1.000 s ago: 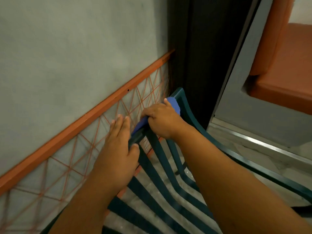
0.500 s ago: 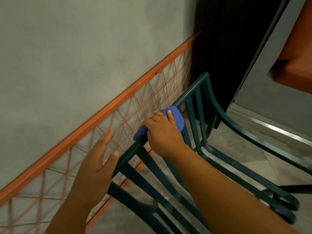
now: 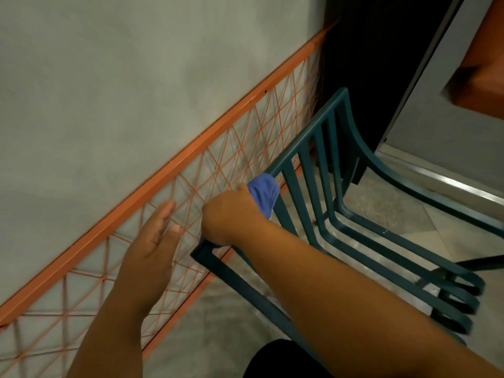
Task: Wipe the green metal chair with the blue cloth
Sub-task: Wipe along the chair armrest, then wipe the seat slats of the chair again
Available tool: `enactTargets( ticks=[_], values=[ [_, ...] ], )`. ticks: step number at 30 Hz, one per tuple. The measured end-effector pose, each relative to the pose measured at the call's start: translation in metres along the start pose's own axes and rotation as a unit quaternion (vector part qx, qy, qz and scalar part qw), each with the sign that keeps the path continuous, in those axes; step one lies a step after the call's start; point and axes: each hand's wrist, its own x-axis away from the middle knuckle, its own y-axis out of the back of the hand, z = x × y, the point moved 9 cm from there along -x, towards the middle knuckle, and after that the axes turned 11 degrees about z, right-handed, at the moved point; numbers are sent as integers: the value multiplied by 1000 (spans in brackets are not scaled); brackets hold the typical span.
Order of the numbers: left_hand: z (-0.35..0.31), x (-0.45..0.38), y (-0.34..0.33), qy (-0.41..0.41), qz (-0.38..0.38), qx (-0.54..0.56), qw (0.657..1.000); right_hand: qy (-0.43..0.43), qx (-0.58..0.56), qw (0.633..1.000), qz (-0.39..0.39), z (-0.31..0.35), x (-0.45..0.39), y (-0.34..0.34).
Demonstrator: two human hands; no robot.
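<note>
Green metal chair (image 3: 338,214) stands beside the wall; its top rail runs diagonally away from me. My right hand (image 3: 229,214) grips the blue cloth (image 3: 263,193) around that rail. My left hand (image 3: 152,246) hovers nearby, fingers straight, holding nothing.

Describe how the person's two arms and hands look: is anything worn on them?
Both forearms are bare up to the frame edge: no sleeves show. The left hand and the right hand wear no gloves, and no ring, watch or bracelet is visible on either. Dark clothing shows at the bottom edge, below the right forearm; what garment it is cannot be told.
</note>
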Motion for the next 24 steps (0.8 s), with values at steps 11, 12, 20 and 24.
enactTargets(
  ticks=[11,12,20,24],
  values=[
    [20,-3,-15,-10,58,-12,998,189,-114,925,-308,76,64,-65],
    [20,-2,-19,-15,66,-12,998,194,-117,924,-309,73,66,-77],
    [9,3,-33,-53,42,-160,985,136,-171,871,-440,60,84,-100],
    [12,3,-37,-43,19,-173,984,73,-215,880,-417,52,87,-123]
  ],
)
